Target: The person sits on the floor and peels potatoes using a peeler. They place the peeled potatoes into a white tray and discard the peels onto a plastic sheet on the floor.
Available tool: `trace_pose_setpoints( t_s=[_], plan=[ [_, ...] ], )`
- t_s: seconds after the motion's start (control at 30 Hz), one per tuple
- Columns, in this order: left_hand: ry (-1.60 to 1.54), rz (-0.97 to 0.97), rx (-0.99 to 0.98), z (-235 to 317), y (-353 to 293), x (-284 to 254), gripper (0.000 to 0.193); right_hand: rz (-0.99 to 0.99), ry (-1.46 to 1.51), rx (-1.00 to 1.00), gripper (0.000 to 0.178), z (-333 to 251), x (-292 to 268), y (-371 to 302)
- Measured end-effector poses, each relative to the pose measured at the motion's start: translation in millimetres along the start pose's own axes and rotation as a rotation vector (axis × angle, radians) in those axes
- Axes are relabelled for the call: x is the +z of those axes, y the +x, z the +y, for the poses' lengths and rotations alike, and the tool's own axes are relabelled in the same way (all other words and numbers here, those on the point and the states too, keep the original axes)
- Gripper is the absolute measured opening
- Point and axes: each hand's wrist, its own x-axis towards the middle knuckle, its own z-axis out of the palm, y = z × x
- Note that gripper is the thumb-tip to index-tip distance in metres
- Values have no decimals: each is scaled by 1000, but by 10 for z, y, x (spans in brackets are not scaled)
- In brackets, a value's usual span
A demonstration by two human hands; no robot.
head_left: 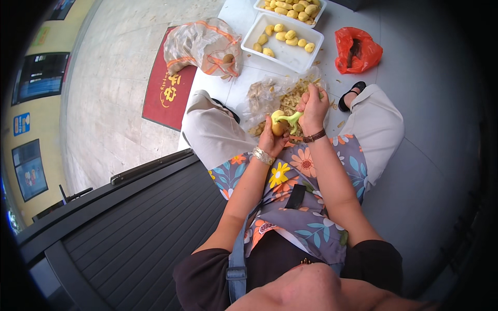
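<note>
My left hand [270, 141] is closed around a partly peeled potato [280, 129], whose lower part still shows brown skin. A light green peeler [293, 120] rests its head against the potato's upper side. Its handle sits in my right hand [313, 109], fingers wrapped around it. Below both hands, a heap of potato peelings [291, 101] lies on a crumpled clear plastic bag [261, 98] between my feet. Part of that heap is hidden by my hands.
Ahead, a white tub [288, 58] holds several peeled potatoes, with a fuller white tub [320, 11] behind it. A clear bag of unpeeled potatoes [193, 47] stands left, by a red mat [160, 101]. A red plastic bag [358, 51] sits right. Dark panelling [145, 223] runs at my left.
</note>
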Motion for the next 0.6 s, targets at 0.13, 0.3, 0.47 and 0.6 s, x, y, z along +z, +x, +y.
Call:
trace_pose_setpoints(
  t_s=[0.13,0.3,0.47,0.6],
  plan=[
    [28,43,48,-43,-2,66,47,-15,-156,-166,16,205,28,-85],
    [38,24,85,-34,-87,152,46,161,-246,-382,16,80,-154,488],
    [-100,16,13,-11,-47,97,46,93,-63,-154,14,-53,-143,282],
    [-41,71,54,-33,-31,113,49,44,-2,-51,15,73,9,-31]
  ],
)
